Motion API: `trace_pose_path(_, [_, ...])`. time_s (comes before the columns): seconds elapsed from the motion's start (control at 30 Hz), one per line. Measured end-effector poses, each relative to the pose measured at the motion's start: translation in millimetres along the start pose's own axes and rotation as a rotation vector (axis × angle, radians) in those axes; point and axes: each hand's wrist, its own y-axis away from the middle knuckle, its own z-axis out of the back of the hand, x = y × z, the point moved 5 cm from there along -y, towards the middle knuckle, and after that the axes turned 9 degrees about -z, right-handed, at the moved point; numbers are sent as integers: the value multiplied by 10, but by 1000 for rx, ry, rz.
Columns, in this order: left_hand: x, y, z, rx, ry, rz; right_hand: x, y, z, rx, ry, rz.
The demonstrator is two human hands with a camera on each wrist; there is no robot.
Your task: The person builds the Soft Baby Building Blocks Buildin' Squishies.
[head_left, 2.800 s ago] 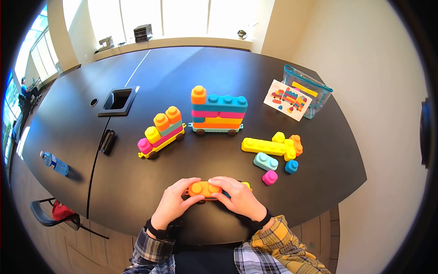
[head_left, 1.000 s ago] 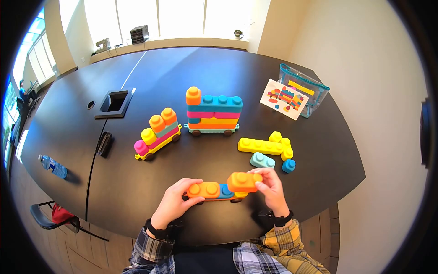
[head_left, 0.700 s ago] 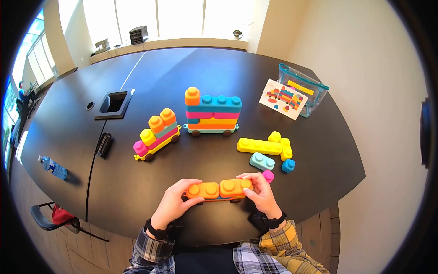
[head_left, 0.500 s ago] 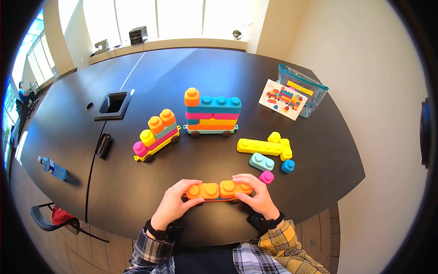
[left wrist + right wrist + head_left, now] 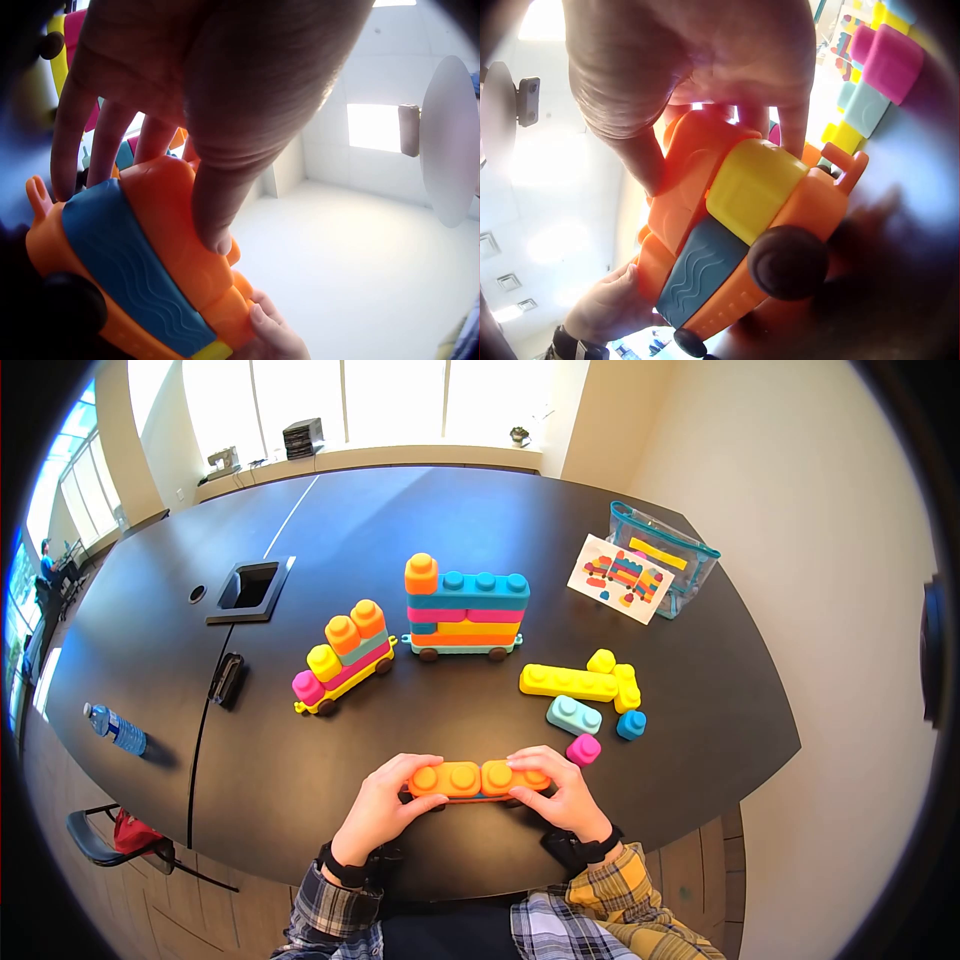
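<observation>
At the near table edge stands an orange wheeled base [image 5: 724,313] carrying a blue block [image 5: 129,259] and a yellow block [image 5: 751,191] in one layer. Two orange two-stud blocks sit end to end on top, the left one [image 5: 460,777] and the right one [image 5: 497,777]. My left hand [image 5: 383,805] grips the left orange block between thumb and fingers. My right hand [image 5: 567,796] holds the right orange block the same way, thumb on the near side. In the wrist views the orange blocks rest against the layer beneath.
Beyond stand a tall block wagon [image 5: 468,600] and a stepped one [image 5: 345,660]. Loose on the right lie a long yellow block [image 5: 567,680], light-blue [image 5: 574,714], blue [image 5: 631,724] and pink [image 5: 583,750] blocks. A picture card [image 5: 620,578] leans on a clear bag [image 5: 690,565]; a bottle [image 5: 116,727] is left.
My right hand has brought the second orange block leftward and down onto the base, beside the first, covering the blue and yellow. My left hand has stayed in place.
</observation>
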Motion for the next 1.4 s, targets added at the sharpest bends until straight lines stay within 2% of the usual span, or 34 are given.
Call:
trace_pose_path(0.27, [-92,-16,30,16,-37,7,-13,-11,0,38,-25,-47])
trace_pose_path(0.37, [-166,-19,44,-5,-114,-66,3,-23,5,39,-16,-40])
trace_pose_path(0.43, [-175,-6,64,-75,-59,-35,8,-20,8,31,-3,-32])
trace_pose_path(0.53, [-116,1,71,-19,-113,-50,9,-16,8,33,-3,-25])
trace_pose_path(0.63, [-40,16,32,-13,-31,32,-1,-11,7,41,-12,-54])
trace_pose_path(0.93, [-74,8,51,-19,-16,40,9,-18,3,56,-31,-61])
trace_pose_path(1.0, [-75,9,51,-22,-14,42,146,-65,90,79,88,-34])
trace_pose_path(1.07, [-68,19,71,-26,-15,47,73,-99,379,-86,106,-54])
trace_pose_path(1.13, [-60,24,66,23,-41,64,-73,-139,788,-367,132,-219])
trace_pose_path(1.2, [-51,20,60,-2,-37,40,-155,-253,1208,-561,457,-224])
trace_pose_path(1.27, [-50,25,67,-29,-35,11,-534,-306,1484,-526,713,-332])
trace_pose_path(1.4, [-48,17,64,-29,-31,19,-1147,-377,1671,-425,840,-553])
